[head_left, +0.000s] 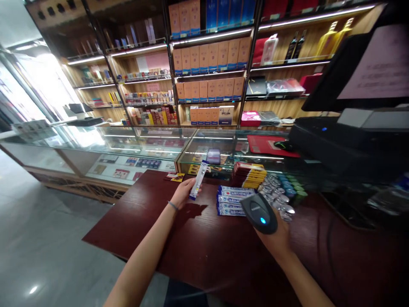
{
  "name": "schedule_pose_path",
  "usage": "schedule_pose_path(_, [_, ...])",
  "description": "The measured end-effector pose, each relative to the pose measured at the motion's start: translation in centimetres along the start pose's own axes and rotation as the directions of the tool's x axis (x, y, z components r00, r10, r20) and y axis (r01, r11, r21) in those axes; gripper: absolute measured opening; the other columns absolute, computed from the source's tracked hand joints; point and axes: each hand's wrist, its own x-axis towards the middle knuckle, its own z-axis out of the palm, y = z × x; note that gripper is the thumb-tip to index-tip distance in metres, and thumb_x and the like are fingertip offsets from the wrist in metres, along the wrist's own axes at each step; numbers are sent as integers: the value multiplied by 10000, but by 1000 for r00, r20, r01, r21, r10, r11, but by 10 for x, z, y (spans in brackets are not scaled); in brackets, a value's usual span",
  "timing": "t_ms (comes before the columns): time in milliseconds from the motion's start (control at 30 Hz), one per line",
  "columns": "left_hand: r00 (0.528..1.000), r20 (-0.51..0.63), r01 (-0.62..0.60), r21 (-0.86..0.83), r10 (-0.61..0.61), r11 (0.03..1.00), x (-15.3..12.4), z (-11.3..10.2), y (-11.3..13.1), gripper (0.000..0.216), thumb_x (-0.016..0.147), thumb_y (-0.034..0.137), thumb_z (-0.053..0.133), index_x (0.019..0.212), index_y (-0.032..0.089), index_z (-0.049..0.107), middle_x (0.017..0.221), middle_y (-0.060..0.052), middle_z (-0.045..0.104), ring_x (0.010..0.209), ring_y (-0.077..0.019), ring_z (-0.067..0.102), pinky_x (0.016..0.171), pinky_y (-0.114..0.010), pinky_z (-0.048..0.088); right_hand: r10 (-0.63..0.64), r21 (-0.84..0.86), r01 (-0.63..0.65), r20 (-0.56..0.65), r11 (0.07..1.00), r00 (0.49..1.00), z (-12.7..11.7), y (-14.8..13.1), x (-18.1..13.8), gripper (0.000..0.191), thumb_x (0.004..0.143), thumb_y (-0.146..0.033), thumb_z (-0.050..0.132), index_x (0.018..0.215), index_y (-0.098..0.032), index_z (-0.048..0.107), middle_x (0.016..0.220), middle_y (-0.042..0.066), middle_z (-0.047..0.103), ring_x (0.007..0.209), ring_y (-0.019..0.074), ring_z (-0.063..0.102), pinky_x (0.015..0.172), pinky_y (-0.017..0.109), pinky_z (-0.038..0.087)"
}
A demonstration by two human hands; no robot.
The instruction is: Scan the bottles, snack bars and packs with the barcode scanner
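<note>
My left hand [184, 192] is closed on the lower part of a slim white-and-blue packet [200, 179], held up above the dark red table. In my right hand [278, 236] is a black barcode scanner [260, 213] with a blue light on top; its head points left toward the packet. Below and beside the scanner lie several similar blue-and-white packets [231, 200] in a row. Just behind them is a stack of yellow-and-red packs [251, 174]. Silver-wrapped pieces [276, 197] and green and blue round packs [295, 189] stand to the right. My right fingers are mostly hidden by the scanner.
Beyond the table [134, 226] runs a glass display counter [159, 145]. A red-yellow pack [174, 176] lies at the table's back edge. On the right stand a monitor [361, 72] and a dark machine [338, 140]. A red mat [265, 145] holds a mouse [283, 145]. Stocked shelves [207, 74] line the wall.
</note>
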Motion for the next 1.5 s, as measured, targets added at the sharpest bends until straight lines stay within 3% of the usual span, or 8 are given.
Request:
schedule_pose_path(167, [998, -4, 59, -101, -59, 993, -2, 33, -9, 348, 905, 424, 768, 1066, 120, 714, 927, -99, 763, 647, -136, 702, 494, -204, 544, 147, -5, -147, 29, 989, 989, -6, -2, 3, 505, 837, -359, 677, 1305, -193, 580, 1049, 107, 772, 852, 274, 761, 722, 364, 609])
schedule_pose_path(333, [999, -4, 34, -95, -34, 995, -5, 34, -22, 366, 874, 428, 798, 1043, 111, 729, 926, -96, 759, 653, -126, 689, 488, -184, 523, 190, 47, -197, 129, 979, 973, -11, -19, 14, 551, 830, -328, 665, 1355, -206, 550, 1114, 110, 774, 892, 265, 768, 747, 350, 603])
schedule_pose_path(467, [1000, -16, 8, -90, -10, 996, -9, 28, -27, 375, 854, 443, 807, 1008, 108, 737, 918, -94, 750, 649, -116, 673, 494, -182, 513, 71, 44, -85, 267, 995, 961, -11, -24, 17, 548, 826, -277, 627, 1367, -224, 565, 1022, 77, 795, 749, 245, 765, 637, 314, 563])
schedule_pose_path(667, [998, -62, 31, -18, -32, 999, -10, 31, -24, 324, 885, 387, 768, 1046, 107, 740, 967, -134, 769, 672, -131, 685, 522, -198, 519, -92, -13, 105, 380, 994, 920, -7, -15, 13, 254, 770, -235, 614, 1015, -216, 680, 652, 12, 719, 564, 232, 713, 519, 281, 471])
schedule_pose_path(933, [999, 35, -18, -68, 21, 998, -11, 31, -30, 539, 760, 520, 868, 1087, 106, 758, 944, -107, 757, 701, -138, 676, 579, -221, 526, 102, 17, -107, 186, 994, 977, -8, -14, 11, 474, 809, -297, 648, 1274, -216, 601, 972, 81, 790, 753, 262, 761, 656, 336, 565])
schedule_pose_path(1100, [984, -21, -176, 119, 180, 977, -6, 36, -33, 585, 772, 543, 833, 1198, 150, 749, 1031, -102, 784, 869, -200, 721, 781, -307, 576, 330, 32, -329, -13, 944, 944, -12, -1, 10, 489, 817, -431, 726, 1228, -206, 588, 955, 98, 783, 799, 267, 759, 680, 349, 591])
schedule_pose_path(1267, [893, 164, -432, 572, 419, 697, 2, 53, -25, 349, 893, 417, 719, 1183, 230, 766, 1230, -80, 766, 1146, -263, 698, 1041, -390, 531, 413, 100, -401, -179, 911, 893, -15, 14, 12, 507, 802, -485, 747, 1189, -195, 594, 887, 100, 765, 783, 264, 742, 660, 350, 582])
schedule_pose_path(1500, [782, 491, -596, 770, 384, 228, 15, 101, -38, 256, 928, 199, 654, 1153, 223, 775, 1166, -100, 765, 1121, -285, 683, 1050, -426, 525, 470, 150, -446, -245, 882, 848, -16, 24, 14, 539, 751, -527, 773, 1151, -213, 596, 855, 67, 757, 759, 245, 732, 641, 329, 577])
